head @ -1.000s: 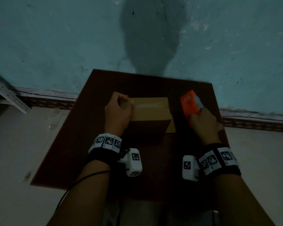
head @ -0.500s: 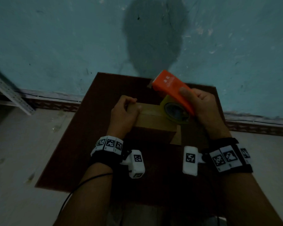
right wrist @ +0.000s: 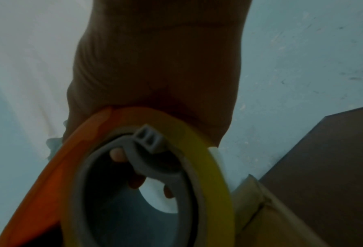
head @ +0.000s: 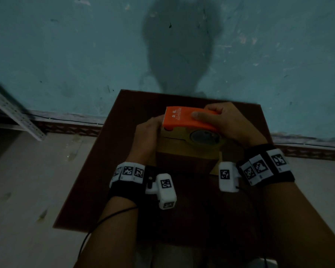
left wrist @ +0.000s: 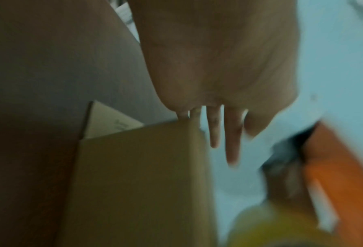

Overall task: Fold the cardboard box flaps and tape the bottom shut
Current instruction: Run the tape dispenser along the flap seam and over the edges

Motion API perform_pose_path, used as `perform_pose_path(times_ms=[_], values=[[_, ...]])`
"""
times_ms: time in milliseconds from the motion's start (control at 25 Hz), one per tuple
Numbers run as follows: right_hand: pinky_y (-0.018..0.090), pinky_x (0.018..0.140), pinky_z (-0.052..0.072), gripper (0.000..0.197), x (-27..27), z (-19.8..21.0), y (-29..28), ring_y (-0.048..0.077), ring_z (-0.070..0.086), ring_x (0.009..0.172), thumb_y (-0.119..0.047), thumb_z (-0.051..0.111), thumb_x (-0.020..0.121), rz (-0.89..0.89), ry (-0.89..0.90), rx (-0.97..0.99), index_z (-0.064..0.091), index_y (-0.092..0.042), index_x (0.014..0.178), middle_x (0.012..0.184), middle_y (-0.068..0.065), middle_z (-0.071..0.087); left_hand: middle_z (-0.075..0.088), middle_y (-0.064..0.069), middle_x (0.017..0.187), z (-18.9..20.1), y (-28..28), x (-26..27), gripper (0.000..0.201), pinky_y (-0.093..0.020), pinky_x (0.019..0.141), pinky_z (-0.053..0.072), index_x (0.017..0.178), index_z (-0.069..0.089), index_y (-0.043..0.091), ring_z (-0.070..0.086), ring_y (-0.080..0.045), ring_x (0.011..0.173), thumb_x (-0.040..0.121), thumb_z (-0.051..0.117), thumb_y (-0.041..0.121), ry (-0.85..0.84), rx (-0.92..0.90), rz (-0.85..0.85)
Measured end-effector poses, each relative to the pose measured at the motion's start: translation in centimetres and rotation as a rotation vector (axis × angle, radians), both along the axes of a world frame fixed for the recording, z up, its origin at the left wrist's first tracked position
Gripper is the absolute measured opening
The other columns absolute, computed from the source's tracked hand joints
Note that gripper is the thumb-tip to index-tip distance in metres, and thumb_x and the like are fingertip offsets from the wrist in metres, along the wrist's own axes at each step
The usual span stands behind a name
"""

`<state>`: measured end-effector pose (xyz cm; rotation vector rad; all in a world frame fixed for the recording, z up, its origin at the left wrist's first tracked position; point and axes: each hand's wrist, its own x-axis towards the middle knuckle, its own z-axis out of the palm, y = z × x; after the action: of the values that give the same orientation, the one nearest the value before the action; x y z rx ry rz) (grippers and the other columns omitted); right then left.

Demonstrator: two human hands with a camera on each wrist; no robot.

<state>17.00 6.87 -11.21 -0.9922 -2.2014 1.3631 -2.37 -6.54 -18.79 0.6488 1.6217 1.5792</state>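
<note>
Tape dispenser [head: 190, 120] swung from 1 o'clock onto the one box [head: 184, 151]; right hand [head: 228, 122] grips it, left hand [head: 147, 136] fingers straight at box's 9 o'clock edge.

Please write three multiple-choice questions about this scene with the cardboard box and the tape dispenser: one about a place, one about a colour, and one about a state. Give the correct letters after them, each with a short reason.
1. Where is the tape dispenser?
A. Over the top of the cardboard box
B. On the floor beside the table
C. At the near edge of the table

2. What colour is the dispenser's body?
A. Blue
B. Orange
C. White

3. What is the right hand doing?
A. Lying flat on the table
B. Hanging with nothing in it
C. Gripping the dispenser

Answers:
1 A: the head view shows it held over the box top, near the left hand.
2 B: its shell shows orange in the head view, with a yellowish tape roll under it.
3 C: the thumb lies on the shell and fingertips curl through the roll's core.
</note>
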Motion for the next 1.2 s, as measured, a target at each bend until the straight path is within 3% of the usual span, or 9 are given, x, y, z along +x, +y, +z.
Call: perform_pose_path(times_ms=[80, 160, 280, 400, 480, 600, 800, 1000, 1200], values=[[0.035, 0.066, 0.052, 0.057, -0.3, 0.2, 0.1, 0.026, 0.066, 0.069, -0.048, 0.081, 0.091, 0.005, -0.021, 0.004, 0.073, 0.008, 0.101, 0.093, 0.033, 0.072, 0.081, 0.003, 0.127, -0.1, -0.4, -1.3, 0.062, -0.05, 0.114, 0.044, 0.084, 0.085, 0.021, 0.066, -0.02, 0.132, 0.108, 0.04, 0.058, -0.135, 0.032, -0.025], [0.035, 0.066, 0.052, 0.056, -0.8, 0.6, 0.0, 0.027, 0.066, 0.068, -0.049, 0.08, 0.091, 0.018, -0.064, 0.022, 0.075, 0.006, 0.1, 0.092, 0.033, 0.073, 0.079, 0.004, 0.132, -0.5, -0.9, -2.3, 0.071, -0.052, 0.118, 0.038, 0.082, 0.085, 0.019, 0.062, -0.021, 0.138, 0.108, 0.036, 0.063, -0.178, 0.041, -0.076], [0.033, 0.063, 0.048, 0.061, -1.4, 0.9, -0.1, 0.025, 0.062, 0.065, -0.05, 0.08, 0.091, 0.027, -0.109, 0.054, 0.073, 0.009, 0.099, 0.082, 0.033, 0.068, 0.077, -0.012, 0.133, -1.0, -1.1, -2.7, 0.041, -0.061, 0.121, 0.041, 0.112, 0.084, 0.019, 0.064, -0.033, 0.136, 0.102, 0.06, 0.05, -0.262, 0.057, -0.147], [0.029, 0.06, 0.047, 0.063, -1.7, 1.0, -0.2, 0.024, 0.059, 0.065, -0.049, 0.081, 0.091, 0.032, -0.122, 0.053, 0.071, 0.014, 0.098, 0.075, 0.027, 0.063, 0.074, -0.025, 0.133, -1.1, -1.1, -2.6, 0.047, -0.066, 0.121, 0.042, 0.129, 0.075, 0.005, 0.066, -0.043, 0.133, 0.099, 0.066, 0.039, -0.352, 0.077, -0.16], [0.023, 0.055, 0.046, 0.063, -1.8, 1.1, -0.1, 0.022, 0.058, 0.063, -0.047, 0.08, 0.091, 0.034, -0.14, 0.058, 0.07, 0.014, 0.096, 0.073, 0.018, 0.062, 0.075, -0.025, 0.13, -0.7, -1.2, -2.2, 0.045, -0.06, 0.117, 0.048, 0.128, 0.075, 0.003, 0.069, -0.041, 0.129, 0.101, 0.064, 0.037, -0.347, 0.074, -0.161], [0.022, 0.055, 0.047, 0.061, -2.0, 1.2, 0.0, 0.023, 0.059, 0.063, -0.046, 0.081, 0.091, 0.033, -0.161, 0.043, 0.069, 0.014, 0.095, 0.073, 0.016, 0.063, 0.081, -0.012, 0.113, -0.1, -1.3, -1.9, 0.028, -0.039, 0.094, 0.06, 0.113, 0.078, 0.01, 0.077, -0.025, 0.108, 0.108, 0.056, 0.027, -0.287, 0.031, -0.168], [0.034, 0.065, 0.05, 0.064, -2.7, 1.7, -0.2, 0.026, 0.062, 0.067, -0.052, 0.08, 0.09, 0.064, -0.229, 0.09, 0.073, 0.011, 0.099, 0.082, 0.033, 0.069, 0.077, -0.016, 0.116, 0.1, -0.9, -2.0, 0.024, -0.051, 0.102, 0.059, 0.104, 0.074, 0.015, 0.073, -0.033, 0.115, 0.11, 0.053, 0.024, -0.194, -0.093, -0.15], [0.045, 0.076, 0.058, 0.062, -3.4, 2.5, -0.3, 0.029, 0.069, 0.075, -0.057, 0.078, 0.091, 0.107, -0.32, 0.12, 0.078, 0.004, 0.102, 0.101, 0.031, 0.077, 0.077, -0.018, 0.114, -0.7, -0.6, -3.1, 0.029, -0.063, 0.101, 0.06, 0.096, 0.073, 0.018, 0.076, -0.038, 0.11, 0.094, 0.066, 0.046, -0.111, -0.143, -0.036], [0.025, 0.065, 0.055, 0.058, -3.7, 2.5, -0.3, 0.02, 0.07, 0.071, -0.056, 0.077, 0.091, 0.115, -0.353, 0.139, 0.08, 0.001, 0.101, 0.094, 0.021, 0.081, 0.07, -0.018, 0.125, -1.1, -0.5, -3.5, 0.015, -0.048, 0.093, 0.067, 0.101, 0.06, 0.009, 0.077, -0.027, 0.107, 0.11, 0.055, 0.02, -0.175, -0.089, 0.043]])
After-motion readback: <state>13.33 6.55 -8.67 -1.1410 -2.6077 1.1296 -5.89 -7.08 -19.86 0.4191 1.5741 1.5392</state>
